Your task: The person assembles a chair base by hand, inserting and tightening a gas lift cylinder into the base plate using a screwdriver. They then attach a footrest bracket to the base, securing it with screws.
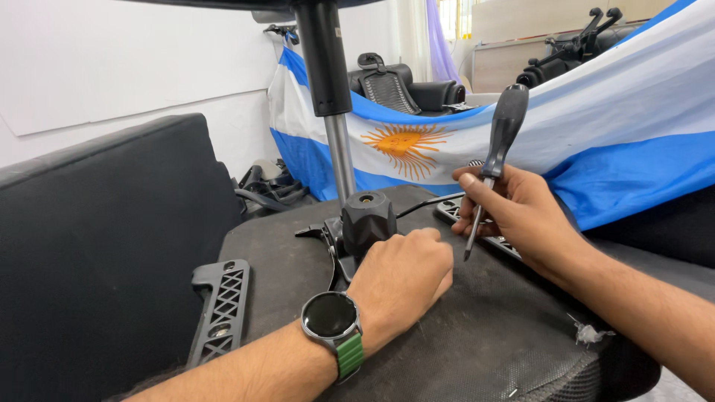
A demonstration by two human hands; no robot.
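Black-handled screwdriver (497, 152) in right hand (521, 212); left hand (402, 275) grips mechanism (366, 219).

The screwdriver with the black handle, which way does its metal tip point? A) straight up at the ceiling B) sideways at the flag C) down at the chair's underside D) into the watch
C: the right hand holds the screwdriver with its black handle up high and its metal tip slanting down toward the upturned chair seat.
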